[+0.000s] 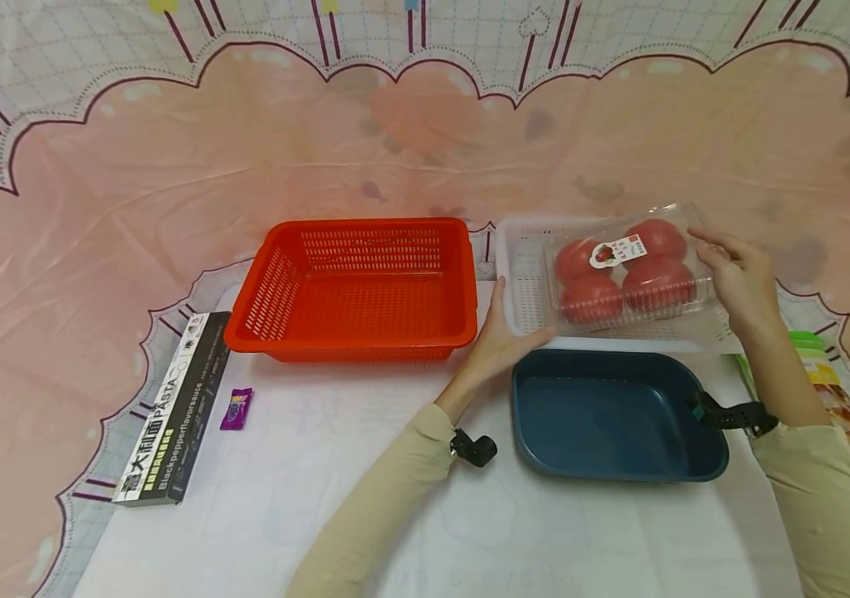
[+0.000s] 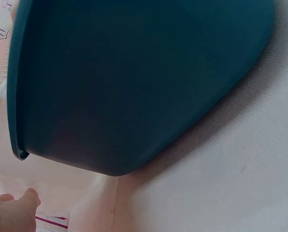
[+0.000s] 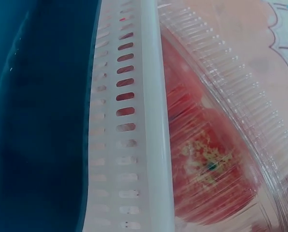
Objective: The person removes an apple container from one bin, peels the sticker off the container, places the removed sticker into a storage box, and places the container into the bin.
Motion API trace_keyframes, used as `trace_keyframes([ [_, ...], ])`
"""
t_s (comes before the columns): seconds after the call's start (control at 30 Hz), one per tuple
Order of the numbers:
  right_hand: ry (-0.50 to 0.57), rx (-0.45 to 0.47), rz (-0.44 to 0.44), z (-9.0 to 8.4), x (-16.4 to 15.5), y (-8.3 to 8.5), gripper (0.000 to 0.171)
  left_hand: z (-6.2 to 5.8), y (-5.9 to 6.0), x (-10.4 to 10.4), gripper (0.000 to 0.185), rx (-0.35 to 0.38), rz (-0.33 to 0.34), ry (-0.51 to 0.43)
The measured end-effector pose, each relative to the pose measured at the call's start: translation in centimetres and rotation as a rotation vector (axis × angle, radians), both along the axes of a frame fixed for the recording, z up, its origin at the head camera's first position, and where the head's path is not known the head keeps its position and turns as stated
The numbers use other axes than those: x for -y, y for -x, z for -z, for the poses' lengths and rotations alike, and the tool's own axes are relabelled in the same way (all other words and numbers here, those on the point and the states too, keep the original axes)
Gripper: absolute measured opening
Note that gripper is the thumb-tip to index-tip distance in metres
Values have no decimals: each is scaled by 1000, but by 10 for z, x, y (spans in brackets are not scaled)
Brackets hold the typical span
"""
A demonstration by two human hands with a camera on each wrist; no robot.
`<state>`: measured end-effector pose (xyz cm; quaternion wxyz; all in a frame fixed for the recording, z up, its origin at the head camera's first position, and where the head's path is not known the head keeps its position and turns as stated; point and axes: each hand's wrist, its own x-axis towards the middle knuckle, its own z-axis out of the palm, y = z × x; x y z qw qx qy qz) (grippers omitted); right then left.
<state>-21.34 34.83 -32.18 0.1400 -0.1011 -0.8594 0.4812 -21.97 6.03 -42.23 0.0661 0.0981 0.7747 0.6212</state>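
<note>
A clear plastic pack of tomatoes [image 1: 627, 270] with a white label lies tilted in the white basket [image 1: 525, 282]. At the pack's right end, my right hand [image 1: 742, 270] grips its edge; the underside of the grip is hidden. My left hand [image 1: 500, 336] touches the front left corner of the white basket, thumb and fingers spread. The left wrist view catches part of that hand [image 2: 13, 212] beyond the dark blue tub [image 2: 134, 82]. Through the clear plastic [image 3: 274, 145], a tomato [image 3: 207, 169] shows behind the basket's slotted wall [image 3: 156, 121] in the right wrist view.
Left of the white basket stands a red-orange basket [image 1: 350, 353]. The dark blue tub [image 1: 612, 415] sits in front, between my forearms. Far left are a black-and-white pasta box [image 1: 174, 411] and a small purple packet [image 1: 236, 409]. A green food bag [image 1: 843, 407] lies partly under my right arm.
</note>
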Motion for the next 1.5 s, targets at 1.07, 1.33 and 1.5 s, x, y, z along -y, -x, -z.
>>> trace_keyframes([
  [1.07,789,-97,-19,14,-3,-4,20,-57,2,-16,74,-208,-11,-10],
  [1.33,803,-113,-19,6,11,-10,20,-78,32,-24,71,-140,31,45],
  [1.5,811,-133,0,5,19,-10,21,-82,29,-29,80,-118,-60,157],
])
